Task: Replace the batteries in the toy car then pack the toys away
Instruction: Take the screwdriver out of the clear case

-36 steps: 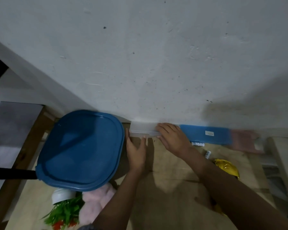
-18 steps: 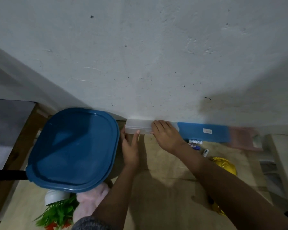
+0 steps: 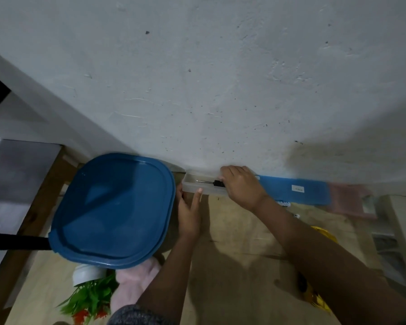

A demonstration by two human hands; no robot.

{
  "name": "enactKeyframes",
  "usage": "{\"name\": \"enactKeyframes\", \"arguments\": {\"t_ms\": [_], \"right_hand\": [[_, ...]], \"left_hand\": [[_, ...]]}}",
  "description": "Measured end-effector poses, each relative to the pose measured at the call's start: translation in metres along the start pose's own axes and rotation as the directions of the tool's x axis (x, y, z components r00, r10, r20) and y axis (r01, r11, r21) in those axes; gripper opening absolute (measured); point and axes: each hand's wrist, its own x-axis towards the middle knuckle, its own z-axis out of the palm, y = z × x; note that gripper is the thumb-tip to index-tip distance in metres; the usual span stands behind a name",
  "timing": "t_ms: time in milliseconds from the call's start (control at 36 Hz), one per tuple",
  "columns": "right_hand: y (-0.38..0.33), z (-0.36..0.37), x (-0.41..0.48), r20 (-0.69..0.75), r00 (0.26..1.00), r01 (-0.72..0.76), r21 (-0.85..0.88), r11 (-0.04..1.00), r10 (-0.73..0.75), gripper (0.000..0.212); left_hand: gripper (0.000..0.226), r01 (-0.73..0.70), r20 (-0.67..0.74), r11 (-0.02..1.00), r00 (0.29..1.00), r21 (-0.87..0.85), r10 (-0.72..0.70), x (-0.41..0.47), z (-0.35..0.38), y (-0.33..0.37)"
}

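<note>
The left hand (image 3: 188,213) steadies the clear box (image 3: 198,185), fingers spread; the right hand (image 3: 242,187) pinches the screwdriver (image 3: 211,182). Lifting it level seems best.

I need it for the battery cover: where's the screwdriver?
Head view, centre: the screwdriver lies in the clear box against the wall, between the blue lid and right hand.

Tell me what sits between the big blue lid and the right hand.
In the head view, the clear plastic case holding a screwdriver, steadied by the left hand, lies between the big blue lid and the right hand.
</note>
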Motion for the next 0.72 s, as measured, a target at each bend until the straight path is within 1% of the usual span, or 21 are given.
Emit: {"name": "enactKeyframes", "arguments": {"t_ms": [56, 139, 250, 306, 333, 361, 417, 472, 528, 639, 667, 722], "right_hand": [[0.001, -0.003, 0.001, 0.000, 1.000, -0.019, 0.014, 1.000, 0.019, 0.033], [-0.002, -0.010, 0.001, -0.012, 0.999, -0.051, -0.050, 0.997, 0.050, 0.033], [-0.005, -0.013, 0.000, -0.031, 0.998, -0.052, -0.131, 0.990, 0.048, 0.030], [-0.007, -0.017, 0.001, -0.055, 0.996, -0.082, -0.168, 0.982, 0.073, 0.025], [-0.009, -0.018, 0.001, -0.072, 0.992, -0.111, -0.174, 0.978, 0.100, 0.019], [-0.011, -0.019, 0.002, -0.085, 0.987, -0.151, -0.156, 0.976, 0.139, 0.014], [-0.014, -0.020, 0.005, -0.082, 0.972, -0.227, -0.057, 0.972, 0.222, 0.014], [-0.018, -0.021, 0.006, -0.044, 0.963, -0.263, 0.091, 0.961, 0.268, 0.010], [-0.021, -0.022, 0.004, 0.002, 0.958, -0.283, 0.174, 0.943, 0.287, 0.008], [-0.024, -0.025, -0.008, 0.046, 0.972, -0.234, 0.159, 0.959, 0.229, 0.010], [-0.025, -0.025, -0.011, 0.071, 0.975, -0.219, 0.156, 0.963, 0.211, 0.011], [-0.025, -0.022, -0.018, 0.165, 0.973, -0.187, 0.129, 0.974, 0.165, 0.013]], "left_hand": [[0.065, -0.013, 0.021, 1.000, 1.000, 0.027, 0.012, -0.004, -0.003, 0.000], [0.063, -0.001, 0.033, 1.000, 0.999, 0.031, 0.000, -0.005, -0.005, -0.001], [0.063, 0.044, -0.016, 0.999, 0.999, -0.014, -0.044, -0.006, -0.005, 0.002], [0.060, 0.044, -0.039, 0.999, 0.998, -0.020, -0.045, -0.008, -0.003, 0.002], [0.058, 0.043, -0.043, 0.999, 0.998, -0.014, -0.043, -0.009, -0.003, 0.002], [0.056, 0.040, -0.047, 0.999, 0.998, 0.001, -0.040, -0.010, -0.003, 0.001], [0.054, 0.021, -0.066, 0.999, 0.998, 0.049, -0.018, -0.012, -0.003, 0.000], [0.054, -0.002, -0.072, 0.997, 0.997, 0.083, 0.008, -0.015, -0.004, -0.001], [0.053, -0.007, -0.054, 0.995, 0.998, 0.100, 0.013, -0.017, -0.005, -0.003], [0.050, -0.019, -0.013, 0.994, 1.000, 0.107, 0.021, -0.018, -0.010, -0.009], [0.048, -0.023, 0.001, 0.994, 1.000, 0.106, 0.023, -0.019, -0.011, -0.009], [0.046, -0.033, 0.029, 0.995, 0.999, 0.092, 0.030, -0.021, -0.012, -0.008]]}}
